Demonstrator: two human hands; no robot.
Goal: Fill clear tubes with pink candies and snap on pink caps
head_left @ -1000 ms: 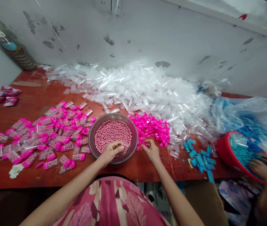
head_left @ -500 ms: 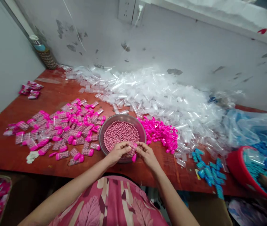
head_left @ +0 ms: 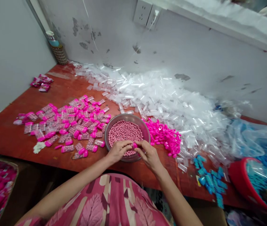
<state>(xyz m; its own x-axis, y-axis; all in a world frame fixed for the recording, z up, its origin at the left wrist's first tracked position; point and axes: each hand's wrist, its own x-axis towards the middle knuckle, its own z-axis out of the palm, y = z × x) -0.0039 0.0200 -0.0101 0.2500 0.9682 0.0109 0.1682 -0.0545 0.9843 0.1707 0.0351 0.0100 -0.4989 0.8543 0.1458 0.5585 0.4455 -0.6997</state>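
Over the near side of a metal bowl (head_left: 107, 138) of small pink candy balls (head_left: 125, 131), both my hands meet with closed fingertips. My left hand (head_left: 120, 150) pinches a small clear candy container, mostly hidden by the fingers. At the container's end my right hand (head_left: 149, 154) grips its bright pink cap (head_left: 135, 145). Filled containers with pink caps (head_left: 77, 121) lie in a heap left of the bowl. Loose pink caps (head_left: 163, 135) are piled against its right side.
Empty clear containers (head_left: 157, 94) form a long heap along the wall. Blue-capped pieces (head_left: 212, 180) and a red tub (head_left: 239, 182) stand at right, with another person's blurred hand at the tub. Pink packets (head_left: 42, 82) and a flask (head_left: 55, 47) are at far left.
The view has shifted, so the table sits further right in it. The pink cap, earlier hanging below the container, is now up between my fingertips at its end.
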